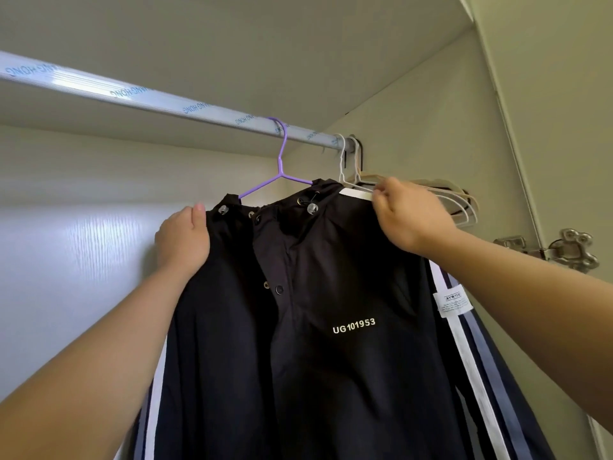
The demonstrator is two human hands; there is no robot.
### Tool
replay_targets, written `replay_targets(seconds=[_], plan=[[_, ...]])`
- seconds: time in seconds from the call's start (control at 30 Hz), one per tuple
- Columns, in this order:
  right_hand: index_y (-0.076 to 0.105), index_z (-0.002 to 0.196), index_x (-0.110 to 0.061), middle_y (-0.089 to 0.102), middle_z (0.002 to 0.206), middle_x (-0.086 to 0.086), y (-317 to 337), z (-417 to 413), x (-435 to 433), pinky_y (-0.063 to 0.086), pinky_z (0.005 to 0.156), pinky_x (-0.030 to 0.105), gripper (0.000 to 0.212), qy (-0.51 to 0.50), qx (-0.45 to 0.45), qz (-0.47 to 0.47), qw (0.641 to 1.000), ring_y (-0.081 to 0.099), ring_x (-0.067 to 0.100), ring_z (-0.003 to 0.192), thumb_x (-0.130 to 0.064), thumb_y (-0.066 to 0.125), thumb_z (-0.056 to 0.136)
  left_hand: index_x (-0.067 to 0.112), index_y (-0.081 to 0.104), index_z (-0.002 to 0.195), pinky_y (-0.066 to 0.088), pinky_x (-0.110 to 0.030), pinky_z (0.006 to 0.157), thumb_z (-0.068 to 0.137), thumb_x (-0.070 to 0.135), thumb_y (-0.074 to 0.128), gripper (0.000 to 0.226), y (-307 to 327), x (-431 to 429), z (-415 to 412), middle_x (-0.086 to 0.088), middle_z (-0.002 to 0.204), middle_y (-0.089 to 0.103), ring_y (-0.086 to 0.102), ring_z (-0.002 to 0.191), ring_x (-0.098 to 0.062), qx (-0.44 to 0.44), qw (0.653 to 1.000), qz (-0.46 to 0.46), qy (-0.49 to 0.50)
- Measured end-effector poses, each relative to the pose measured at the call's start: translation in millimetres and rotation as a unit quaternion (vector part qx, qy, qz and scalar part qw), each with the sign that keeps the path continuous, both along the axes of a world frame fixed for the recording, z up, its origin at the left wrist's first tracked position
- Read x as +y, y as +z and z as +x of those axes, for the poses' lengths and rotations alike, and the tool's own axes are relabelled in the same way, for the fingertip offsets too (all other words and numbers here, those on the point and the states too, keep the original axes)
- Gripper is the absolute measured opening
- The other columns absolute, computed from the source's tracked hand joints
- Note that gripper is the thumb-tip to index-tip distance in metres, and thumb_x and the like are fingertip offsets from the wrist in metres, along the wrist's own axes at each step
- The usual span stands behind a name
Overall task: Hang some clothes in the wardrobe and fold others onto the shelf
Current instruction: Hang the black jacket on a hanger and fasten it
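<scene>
While the dark jacket (pixel 331 327) hangs straight ahead of you on the purple hanger (pixel 282 154), both your hands are up at its shoulders, one on each side. Your left hand (pixel 184 237) grips the left shoulder, thumb on the front and fingers wrapped behind the cloth. Your right hand (pixel 411 217) pinches the right shoulder at the white stripe (pixel 356 193). The hook is already over the rail (pixel 132 94), so the jacket's weight looks carried by the rail and not by you.

Here is what matters now: the hanger's arms run across your view, left to right, and the jacket drops straight down from them, front facing you. The left end of the hanger pokes bare out of the collar, so that shoulder seems less well seated than the right one. Your left hand is the nearer one to fix it, I'd say with a small tug outward.

Watch your right side. The empty hangers (pixel 464 207) bunch at the rail's end just behind your right hand, against the side wall (pixel 431 111), with the hinge (pixel 574 249) below them. Whether your knuckles touch them, I cannot tell. That side is tight. Leftward the rail runs long and bare, so any sliding should go that way.
</scene>
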State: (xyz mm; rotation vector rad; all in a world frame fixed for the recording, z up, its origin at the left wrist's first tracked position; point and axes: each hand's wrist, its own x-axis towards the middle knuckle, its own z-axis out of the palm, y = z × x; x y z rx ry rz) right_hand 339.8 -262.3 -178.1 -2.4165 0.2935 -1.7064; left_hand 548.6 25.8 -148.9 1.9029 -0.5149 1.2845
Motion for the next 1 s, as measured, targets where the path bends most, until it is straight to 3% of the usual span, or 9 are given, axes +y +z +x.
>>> replay_targets(seconds=[0.07,0.17,0.3,0.43,0.5,0.6,0.73,0.83,1.0], plan=[[0.055,0.101,-0.013,0.064,0.108,0.013,3,6,5,0.044,0.079,0.039,0.027,0.006,0.052,-0.019,0.998,0.057,0.036,0.102,-0.032,0.036,0.101,0.009,0.05,0.082,0.039,-0.045,0.083,0.105,0.025,0.025,0.038,0,-9,-5,-0.014,0.09,0.06,0.053,0.09,-0.038,0.0,0.999,-0.023,0.023],[0.06,0.104,-0.013,0.066,0.109,0.012,7,6,2,0.041,0.074,0.036,0.029,0.018,0.041,0.0,0.999,0.057,0.036,0.102,-0.034,0.039,0.101,0.011,0.065,0.107,0.039,-0.04,0.095,0.099,0.01,0.035,0.03,11,-28,-28,-0.011,0.116,0.062,0.053,0.111,-0.032,-0.041,0.995,-0.082,-0.028],[0.067,0.102,-0.019,0.07,0.105,0.009,11,-1,3,0.041,0.071,0.035,0.037,0.021,0.036,-0.009,0.999,0.06,0.035,0.1,-0.044,0.04,0.1,0.015,0.069,0.108,0.039,-0.028,0.087,0.098,0.016,0.043,0.028,36,-62,-77,0.0,0.105,0.069,0.057,0.103,-0.021,-0.165,0.982,-0.03,-0.092],[0.07,0.094,-0.011,0.069,0.09,0.012,16,-28,19,0.05,0.074,0.038,0.036,0.069,0.054,-0.031,0.996,0.059,0.034,0.09,-0.039,0.048,0.098,0.022,0.059,0.083,0.036,-0.031,0.068,0.1,0.03,0.041,0.026,54,-97,-111,0.005,0.076,0.058,0.055,0.082,-0.025,-0.076,0.991,0.048,-0.099],[0.069,0.085,-0.008,0.066,0.077,0.01,17,-44,30,0.05,0.069,0.036,0.034,0.126,0.064,-0.026,0.99,0.058,0.029,0.079,-0.035,0.051,0.096,0.022,0.058,0.085,0.038,-0.031,0.068,0.101,0.034,0.039,0.028,60,-106,-121,0.0,0.081,0.062,0.059,0.088,-0.028,-0.037,0.996,0.032,-0.076],[0.063,0.079,-0.004,0.05,0.06,0.001,9,-63,52,0.037,0.05,0.026,0.032,0.24,0.075,0.042,0.967,0.044,0.017,0.057,-0.029,0.051,0.094,0.016,0.067,0.1,0.048,-0.033,0.08,0.098,0.03,0.053,0.019,68,-105,-130,-0.008,0.104,0.069,0.063,0.099,-0.03,0.019,1.0,0.006,-0.023],[0.048,0.066,-0.008,0.042,0.054,-0.003,-1,-72,85,0.025,0.036,0.018,0.033,0.313,0.048,0.076,0.946,0.037,0.016,0.048,-0.023,0.049,0.096,0.021,0.068,0.073,0.054,-0.03,0.086,0.088,0.016,0.07,0.016,71,-80,-144,-0.002,0.094,0.07,0.066,0.094,-0.02,0.127,0.989,0.021,-0.07],[0.036,0.062,-0.016,0.04,0.057,-0.002,-2,-74,107,0.025,0.038,0.021,0.037,0.361,0.031,0.102,0.927,0.037,0.016,0.048,-0.02,0.045,0.098,0.019,0.069,0.09,0.048,-0.024,0.08,0.092,0.013,0.066,0.007,65,-62,-164,0.003,0.091,0.066,0.06,0.087,-0.012,0.179,0.973,0.051,-0.137],[0.047,0.066,-0.007,0.048,0.061,0.005,-7,-81,99,0.032,0.05,0.03,0.037,0.366,0.007,0.109,0.924,0.044,0.022,0.056,-0.02,0.04,0.101,0.008,0.07,0.093,0.045,-0.027,0.07,0.094,0.014,0.057,0.014,50,-46,-178,-0.002,0.085,0.062,0.056,0.078,-0.016,0.199,0.966,0.07,-0.148]])
